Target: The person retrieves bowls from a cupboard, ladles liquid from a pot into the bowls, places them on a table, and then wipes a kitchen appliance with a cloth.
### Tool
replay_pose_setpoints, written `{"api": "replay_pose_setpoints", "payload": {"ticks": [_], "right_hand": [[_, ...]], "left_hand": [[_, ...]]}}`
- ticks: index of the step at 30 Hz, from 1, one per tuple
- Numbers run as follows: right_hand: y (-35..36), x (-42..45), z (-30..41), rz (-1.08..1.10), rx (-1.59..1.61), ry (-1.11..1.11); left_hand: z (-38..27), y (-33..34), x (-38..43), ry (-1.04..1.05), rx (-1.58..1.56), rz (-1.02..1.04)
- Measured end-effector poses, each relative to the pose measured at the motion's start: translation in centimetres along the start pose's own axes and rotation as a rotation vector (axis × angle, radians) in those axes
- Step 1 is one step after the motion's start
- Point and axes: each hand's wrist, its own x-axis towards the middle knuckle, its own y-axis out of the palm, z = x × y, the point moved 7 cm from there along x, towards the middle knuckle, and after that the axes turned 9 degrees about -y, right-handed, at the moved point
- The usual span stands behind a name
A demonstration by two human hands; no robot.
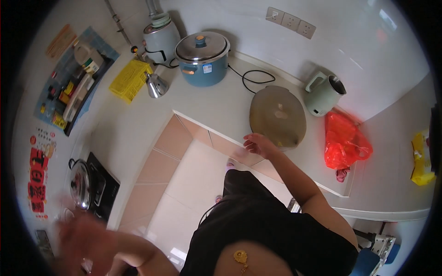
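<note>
My right hand (257,144), fingers loosely curled and apart, is empty at the counter's front edge, beside the near rim of an oval tray or lid (278,117) of translucent brown. My left hand (84,238) is a blur at the lower left, near the black gas stove (103,186); whether it holds anything cannot be made out. On the stove stands a pan with a glass lid (80,183). Behind the oval piece lies a black cable (257,81). A pale green electric kettle (324,95) and a red plastic bag (345,141) are to its right.
A blue lidded pot (203,70), a steel pitcher (157,85), a yellow plastic basket (129,79) and a pale green appliance (160,41) stand along the back. Bottles fill a wall shelf (86,95) at left. The counter turns a corner (174,111). A yellow packet (421,158) is far right.
</note>
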Motion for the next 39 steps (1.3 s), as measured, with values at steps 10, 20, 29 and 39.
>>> {"api": "replay_pose_setpoints", "payload": {"ticks": [10,20,29,39], "right_hand": [[-8.2,26.6,12.9,-0.18,-0.3,-0.149],[-11.3,49.1,15.4,-0.563,-1.034,-0.356],[-16.0,44.7,20.2,-0.568,-0.919,-0.42],[-24.2,19.3,38.7,-0.861,0.018,-1.247]], "left_hand": [[27.5,-15.0,-15.9,-1.359,0.459,-0.399],[37.5,-20.6,-16.3,-1.498,0.542,-0.88],[46.3,-24.5,-18.7,-1.771,0.576,-0.768],[54.4,-25.9,-22.6,-2.001,0.486,-0.51]]}}
